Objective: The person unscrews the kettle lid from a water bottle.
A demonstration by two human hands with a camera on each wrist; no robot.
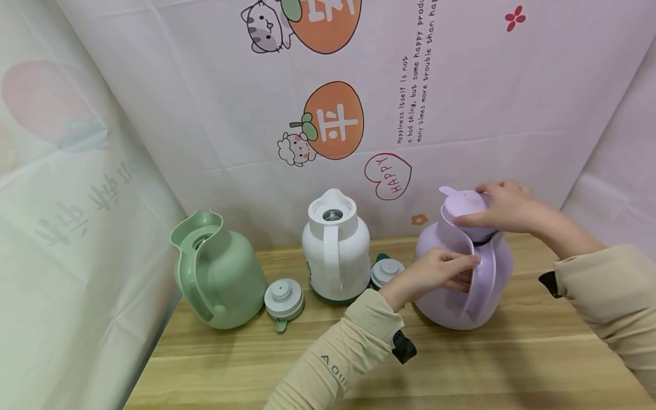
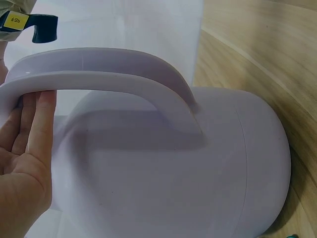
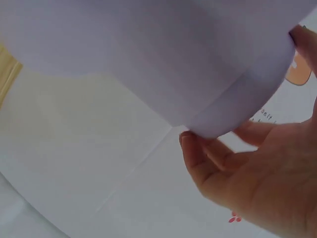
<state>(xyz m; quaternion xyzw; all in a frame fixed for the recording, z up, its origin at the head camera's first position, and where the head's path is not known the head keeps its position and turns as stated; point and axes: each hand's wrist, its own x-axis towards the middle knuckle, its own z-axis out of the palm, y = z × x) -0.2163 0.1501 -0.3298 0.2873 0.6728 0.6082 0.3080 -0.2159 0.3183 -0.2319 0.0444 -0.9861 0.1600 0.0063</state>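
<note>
A light purple thermos jug [image 1: 435, 302] stands upright at the right of the table. My left hand [image 1: 435, 270] grips its handle [image 2: 114, 82], with fingers passed through the loop and thumb on the outer side. At the jug's mouth, my right hand [image 1: 504, 208] holds the purple lid [image 1: 463, 208] between thumb and fingers. A dark ring shows below the lid, near the spout rim. In the right wrist view, fingertips [image 3: 187, 141] press against the lid's edge from one side and the thumb from the other.
A white jug [image 1: 345, 267] without its lid stands mid-table, a grey lid with a green tab [image 1: 386, 270] beside it. Further left is an open green jug [image 1: 236, 279] next to another grey lid [image 1: 283, 299]. A printed cloth [image 1: 230, 125] hangs behind the wooden table [image 1: 246, 370].
</note>
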